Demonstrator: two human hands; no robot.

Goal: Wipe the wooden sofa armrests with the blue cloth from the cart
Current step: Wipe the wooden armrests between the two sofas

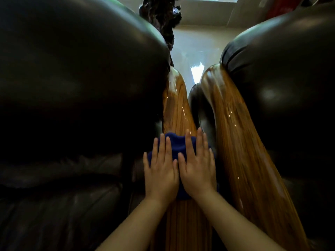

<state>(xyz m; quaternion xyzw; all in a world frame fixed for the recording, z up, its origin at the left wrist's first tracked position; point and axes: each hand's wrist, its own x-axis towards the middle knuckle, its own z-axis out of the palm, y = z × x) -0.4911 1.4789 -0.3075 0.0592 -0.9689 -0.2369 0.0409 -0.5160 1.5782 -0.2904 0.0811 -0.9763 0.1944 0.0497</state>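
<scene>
Two glossy wooden armrests run away from me side by side: the left armrest (178, 109) and the right armrest (241, 142). A dark blue cloth (175, 144) lies across the left armrest, about halfway along it. My left hand (160, 171) and my right hand (196, 165) both press flat on the cloth, palms down, fingers spread and pointing forward, thumbs nearly touching. Most of the cloth is hidden under the hands; its far edge and a bit near my wrists show.
A dark leather sofa cushion (76, 87) bulges on the left and another dark leather seat (290, 87) on the right. A narrow dark gap (203, 113) separates the two armrests. Beyond lie a shiny pale floor (195, 51) and a dark carved object (163, 17).
</scene>
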